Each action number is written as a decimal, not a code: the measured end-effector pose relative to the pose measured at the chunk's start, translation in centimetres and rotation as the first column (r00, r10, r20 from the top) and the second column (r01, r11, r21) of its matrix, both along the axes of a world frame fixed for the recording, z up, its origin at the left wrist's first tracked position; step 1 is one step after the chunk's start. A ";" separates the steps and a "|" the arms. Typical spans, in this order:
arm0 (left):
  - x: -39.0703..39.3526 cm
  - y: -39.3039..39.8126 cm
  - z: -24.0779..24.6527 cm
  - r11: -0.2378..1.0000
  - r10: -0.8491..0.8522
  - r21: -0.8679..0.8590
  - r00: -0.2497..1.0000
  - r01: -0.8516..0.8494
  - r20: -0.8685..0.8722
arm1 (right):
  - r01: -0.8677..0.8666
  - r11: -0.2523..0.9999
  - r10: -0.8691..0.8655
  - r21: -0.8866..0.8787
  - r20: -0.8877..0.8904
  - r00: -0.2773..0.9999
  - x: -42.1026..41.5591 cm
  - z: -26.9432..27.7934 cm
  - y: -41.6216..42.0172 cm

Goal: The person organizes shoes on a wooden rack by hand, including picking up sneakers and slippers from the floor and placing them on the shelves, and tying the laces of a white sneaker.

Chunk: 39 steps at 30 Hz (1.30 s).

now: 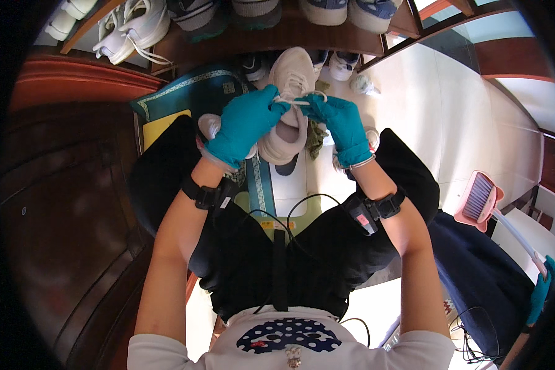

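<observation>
Both my hands wear teal gloves. A light beige lace-up sneaker [292, 74] lies between them, its toe pointing away from me and its heel towards me. My left hand [254, 121] pinches the white shoelace [298, 102] on the left, above the shoe's tongue. On the right, my right hand [335, 121] has its fingertips on the same lace, where a loop stands up. The lace runs across the shoe opening from one hand to the other. A crumpled green cloth [315, 141] lies beside the shoe, partly under my right hand.
A wooden shoe rack [277, 42] with several shoes stands ahead. A teal mat [180, 95] and a yellow item [163, 127] lie at left, near a dark wooden door [64, 185]. At right, a co-worker's gloved hand [541, 289] holds a pink broom [478, 201].
</observation>
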<state>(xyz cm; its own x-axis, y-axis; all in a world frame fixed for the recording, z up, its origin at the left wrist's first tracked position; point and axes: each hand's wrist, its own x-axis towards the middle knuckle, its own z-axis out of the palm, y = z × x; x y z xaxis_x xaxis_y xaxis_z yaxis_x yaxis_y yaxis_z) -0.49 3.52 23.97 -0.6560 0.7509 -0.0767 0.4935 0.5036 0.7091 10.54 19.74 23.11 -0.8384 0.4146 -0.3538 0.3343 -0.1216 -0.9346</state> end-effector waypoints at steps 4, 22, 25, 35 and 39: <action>-0.5 0.0 0.6 0.999 0.009 -0.051 1.000 -0.009 0.002 | 0.096 0.963 -0.135 -0.253 -0.139 0.981 -0.4 2.3 -0.7; -0.4 -0.5 0.6 0.967 -0.214 0.237 0.801 0.093 0.559 | 0.189 0.919 -0.212 -0.347 -0.031 0.977 -1.0 2.0 4.8; -0.4 0.1 0.5 0.958 -0.254 0.283 0.604 0.048 0.755 | -0.094 0.995 0.094 -0.045 0.002 0.996 0.6 -2.6 8.8; 0.3 -0.7 0.7 0.956 -0.289 0.174 0.852 0.236 0.436 | -0.178 0.693 0.429 0.698 -0.201 0.881 0.2 5.7 5.1; 0.4 -1.1 0.1 0.923 -0.384 0.078 0.914 0.376 0.132 | -0.504 0.621 0.673 0.600 -0.077 0.736 -0.7 4.3 0.5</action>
